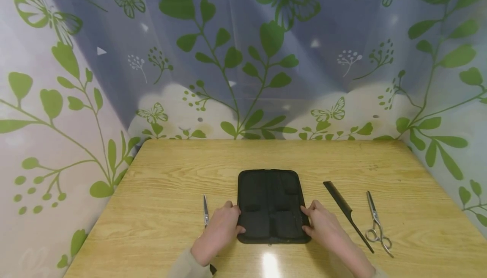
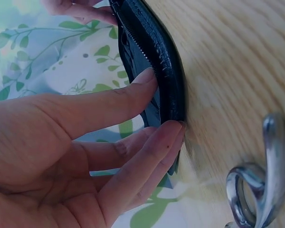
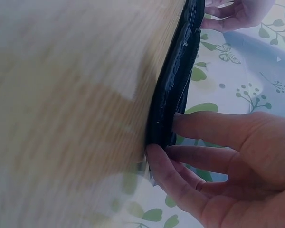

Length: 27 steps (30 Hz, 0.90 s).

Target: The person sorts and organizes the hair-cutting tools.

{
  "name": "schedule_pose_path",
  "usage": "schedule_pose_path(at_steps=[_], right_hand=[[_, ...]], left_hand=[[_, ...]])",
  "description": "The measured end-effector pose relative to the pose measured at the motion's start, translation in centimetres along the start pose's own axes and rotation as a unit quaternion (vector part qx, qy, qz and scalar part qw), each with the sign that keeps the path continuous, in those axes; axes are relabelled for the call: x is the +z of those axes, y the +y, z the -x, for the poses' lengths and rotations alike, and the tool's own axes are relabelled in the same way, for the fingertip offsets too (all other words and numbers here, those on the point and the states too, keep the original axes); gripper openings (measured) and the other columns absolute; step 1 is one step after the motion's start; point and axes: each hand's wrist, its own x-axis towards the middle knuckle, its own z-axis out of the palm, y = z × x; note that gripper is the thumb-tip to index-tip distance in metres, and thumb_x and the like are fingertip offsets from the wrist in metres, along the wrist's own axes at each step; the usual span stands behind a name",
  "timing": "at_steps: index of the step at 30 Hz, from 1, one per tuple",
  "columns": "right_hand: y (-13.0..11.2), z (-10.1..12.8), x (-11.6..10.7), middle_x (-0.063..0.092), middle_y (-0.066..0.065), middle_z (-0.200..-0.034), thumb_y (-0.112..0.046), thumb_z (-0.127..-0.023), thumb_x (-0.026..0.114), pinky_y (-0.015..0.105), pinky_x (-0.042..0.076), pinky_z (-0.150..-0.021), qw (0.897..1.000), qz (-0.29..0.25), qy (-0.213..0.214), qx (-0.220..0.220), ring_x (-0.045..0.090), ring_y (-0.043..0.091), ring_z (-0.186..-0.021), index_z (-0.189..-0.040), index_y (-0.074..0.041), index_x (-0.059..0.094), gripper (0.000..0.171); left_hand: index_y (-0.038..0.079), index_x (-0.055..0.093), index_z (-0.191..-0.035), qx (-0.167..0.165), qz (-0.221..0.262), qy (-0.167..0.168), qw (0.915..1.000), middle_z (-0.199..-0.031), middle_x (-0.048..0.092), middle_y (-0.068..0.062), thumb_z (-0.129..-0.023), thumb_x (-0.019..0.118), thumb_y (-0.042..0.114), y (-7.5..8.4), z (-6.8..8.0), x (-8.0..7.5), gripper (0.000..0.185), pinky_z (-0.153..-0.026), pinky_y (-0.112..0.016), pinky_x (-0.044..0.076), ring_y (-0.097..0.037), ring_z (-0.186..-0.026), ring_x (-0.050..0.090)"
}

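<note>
A black zip case (image 1: 271, 206) lies spread open on the wooden table, its inner pockets facing up. My left hand (image 1: 222, 225) pinches the case's left edge, thumb on the inside and fingers at the outer rim, as the left wrist view shows. At the opposite edge my right hand (image 1: 323, 226) pinches the case the same way. A zipper (image 3: 183, 97) runs along the rim in the right wrist view. Beside my left hand lies a pair of scissors (image 1: 206, 210), its handles partly hidden by that hand in the head view.
Right of my right hand lies a black tail comb (image 1: 348, 214). Farther right is a second pair of scissors (image 1: 376, 223). A curtain (image 1: 243, 58) with green leaves and butterflies hangs behind the table (image 1: 182, 159).
</note>
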Motion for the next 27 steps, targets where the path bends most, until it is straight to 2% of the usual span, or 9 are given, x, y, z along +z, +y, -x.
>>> schedule_pose_path(at_steps=[9,18,20,24,27], right_hand=[[-0.24,0.31,-0.04,0.052,0.003,-0.09,-0.003,-0.077,0.086,0.021,0.037,-0.051,1.0,0.004,-0.005,0.005,0.037,0.006,-0.06,-0.122,0.011,0.067,0.051],[-0.13,0.48,0.04,0.049,0.0,-0.088,-0.004,-0.077,0.086,0.021,0.036,-0.051,1.0,-0.001,-0.005,0.006,0.037,0.006,-0.06,-0.122,0.012,0.067,0.052],[-0.1,0.44,0.04,0.054,0.004,-0.092,-0.005,-0.078,0.086,0.021,0.036,-0.05,1.0,-0.001,-0.005,0.007,0.036,0.006,-0.059,-0.12,0.011,0.068,0.048],[-0.02,0.34,-0.04,0.065,0.013,-0.113,-0.01,-0.082,0.083,0.021,0.034,-0.049,1.0,-0.005,-0.007,0.009,0.032,0.005,-0.056,-0.105,0.009,0.073,0.031],[0.32,0.21,-0.48,0.066,0.011,-0.108,-0.013,-0.087,0.08,0.021,0.035,-0.049,1.0,-0.018,-0.018,0.005,0.033,0.005,-0.056,-0.106,0.009,0.073,0.03]], left_hand=[[-0.009,0.071,-0.105,0.01,-0.011,0.01,0.9998,-0.092,0.062,-0.016,-0.076,0.09,0.017,0.08,0.34,0.06,0.043,-0.066,-0.036,0.059,-0.035,-0.077,0.069],[-0.007,0.072,-0.104,0.0,-0.017,0.004,0.9998,-0.092,0.062,-0.016,-0.076,0.09,0.019,0.11,0.28,0.08,0.043,-0.065,-0.037,0.059,-0.035,-0.077,0.069],[-0.007,0.072,-0.104,-0.002,-0.018,0.003,0.9998,-0.092,0.062,-0.016,-0.076,0.09,0.019,0.09,0.22,0.11,0.043,-0.066,-0.037,0.059,-0.035,-0.078,0.069],[-0.007,0.072,-0.104,-0.005,-0.017,0.0,0.9998,-0.093,0.063,-0.016,-0.076,0.09,0.02,0.07,0.17,0.09,0.042,-0.066,-0.038,0.059,-0.035,-0.078,0.069],[-0.006,0.072,-0.104,-0.005,-0.016,0.0,0.9999,-0.093,0.063,-0.016,-0.076,0.089,0.019,0.06,0.16,0.06,0.042,-0.067,-0.039,0.059,-0.035,-0.078,0.068]])
